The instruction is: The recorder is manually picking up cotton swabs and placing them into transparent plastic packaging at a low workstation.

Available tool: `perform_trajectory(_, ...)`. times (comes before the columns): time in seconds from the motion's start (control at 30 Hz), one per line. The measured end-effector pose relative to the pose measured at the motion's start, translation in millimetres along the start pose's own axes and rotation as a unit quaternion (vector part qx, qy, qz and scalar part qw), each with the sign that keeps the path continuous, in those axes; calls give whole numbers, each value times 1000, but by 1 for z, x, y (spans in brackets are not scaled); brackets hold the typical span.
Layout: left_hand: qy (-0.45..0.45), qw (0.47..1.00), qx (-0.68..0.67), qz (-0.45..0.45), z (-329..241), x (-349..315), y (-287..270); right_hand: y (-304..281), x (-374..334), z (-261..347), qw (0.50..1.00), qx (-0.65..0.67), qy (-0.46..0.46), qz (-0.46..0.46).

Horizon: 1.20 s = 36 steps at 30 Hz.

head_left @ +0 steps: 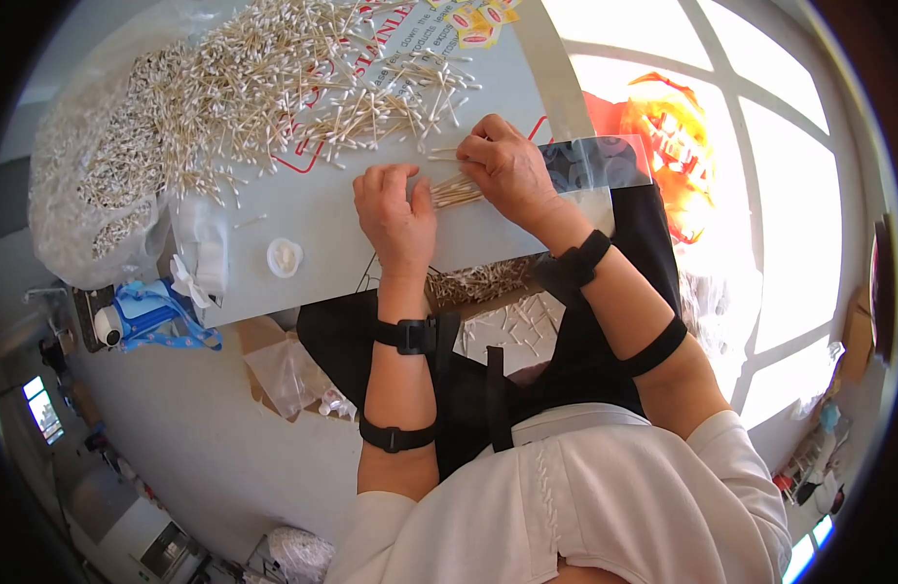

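A small bundle of cotton swabs (456, 193) lies level over the table between my two hands. My left hand (398, 219) is closed at the bundle's left end, its fingers bent and its thumb against the tips. Over the right end, my right hand (510, 173) has its fingers curled and pinched on the swabs. One or two more swabs stick out to the left from under its fingertips. A large loose heap of cotton swabs (245, 92) spreads beyond my hands, spilling from a clear plastic bag (55, 209) at the left.
A small white tub (285, 258) stands near the table's front edge. Clear plastic sheeting (605, 161) lies beside my right wrist. Yellow-red labels (478, 24) are at the back; an orange bag (668, 146) is at the right. Below the edge, a box (483, 282) holds more swabs.
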State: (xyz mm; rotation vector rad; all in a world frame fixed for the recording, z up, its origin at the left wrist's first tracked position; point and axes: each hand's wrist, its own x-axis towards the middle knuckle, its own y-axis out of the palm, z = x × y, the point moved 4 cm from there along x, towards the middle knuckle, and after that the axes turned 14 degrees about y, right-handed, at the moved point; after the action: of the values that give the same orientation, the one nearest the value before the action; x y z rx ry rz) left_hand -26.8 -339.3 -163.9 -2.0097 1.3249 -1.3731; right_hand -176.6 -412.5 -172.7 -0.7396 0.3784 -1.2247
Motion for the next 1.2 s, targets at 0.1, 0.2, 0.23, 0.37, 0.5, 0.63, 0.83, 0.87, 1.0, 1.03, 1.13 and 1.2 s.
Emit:
perform_trajectory(0.1, 45, 999, 14, 1, 3, 24, 4, 2, 0, 2, 1000, 18, 2, -5)
perform_trajectory(0.2, 80, 995, 40, 43, 9, 35, 13, 2, 0, 1, 999, 30, 13, -6)
perform_trajectory(0.23, 80, 995, 40, 43, 11, 36, 14, 1, 0, 0, 999, 35, 18, -4)
perform_trajectory(0.37, 8, 999, -37, 14, 25, 30, 14, 0, 0, 2, 997, 69, 19, -14)
perform_trajectory(0.5, -175, 949, -259, 35, 18, 18, -9, -15, -4, -7, 980, 162, 115, -28)
perform_trajectory(0.63, -106, 918, -335, 183, -19, -11, -30, -25, -5, -22, 974, 154, 167, -27)
perform_trajectory(0.83, -94, 933, -270, 220, -35, -44, -22, -18, 6, -16, 983, 114, 140, 14)
perform_trajectory(0.87, -94, 933, -268, 219, -35, -45, -19, -17, 8, -13, 983, 115, 139, 15)
perform_trajectory(1.0, 7, 995, -27, 98, -38, -19, -17, -6, 14, 0, 1000, 7, 25, 6)
perform_trajectory(1.03, 15, 995, 13, 100, -36, -17, -14, -1, 14, 2, 1000, -19, -15, 11)
perform_trajectory(1.13, 40, 993, 30, 109, -27, -19, -3, 10, 16, 6, 999, 2, -30, 42)
perform_trajectory(1.2, 49, 994, 21, 91, -27, -19, -3, 11, 15, 7, 997, 16, -52, 56)
